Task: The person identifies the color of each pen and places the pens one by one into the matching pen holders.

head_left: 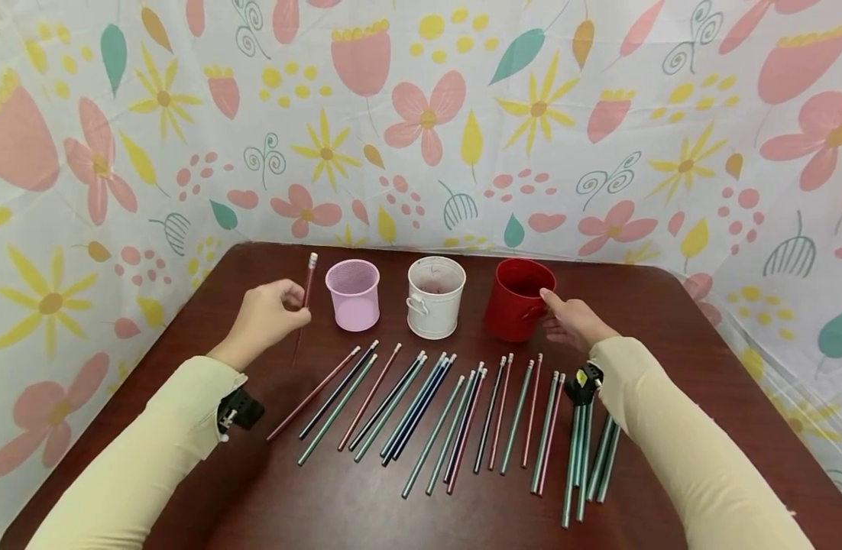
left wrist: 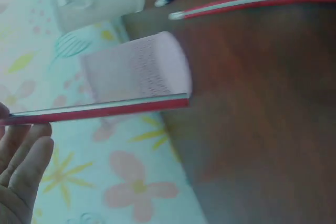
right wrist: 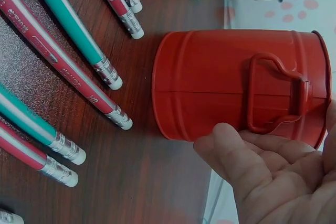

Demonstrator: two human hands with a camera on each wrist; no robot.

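Note:
My left hand [head_left: 264, 315] pinches a red pencil [head_left: 309, 281] between thumb and fingers, holding it nearly upright above the table, eraser end up. Just right of it stands a pink mesh cup [head_left: 357, 309]. In the left wrist view the held pencil [left wrist: 105, 112] crosses in front of that cup. My right hand [head_left: 578, 319] holds the red bucket [head_left: 509, 313] at its right side, thumb at the rim. The right wrist view shows the fingers [right wrist: 236, 153] against the wall by the handle [right wrist: 252, 95]. A white bucket [head_left: 435, 321] stands between cup and red bucket.
Many red, green and dark blue pencils [head_left: 366, 405] lie in a loose row across the brown table [head_left: 311, 504], erasers toward the containers. Some pencils [head_left: 578, 473] at the right lie partly under my right wrist. A floral cloth [head_left: 421, 183] hangs behind the table.

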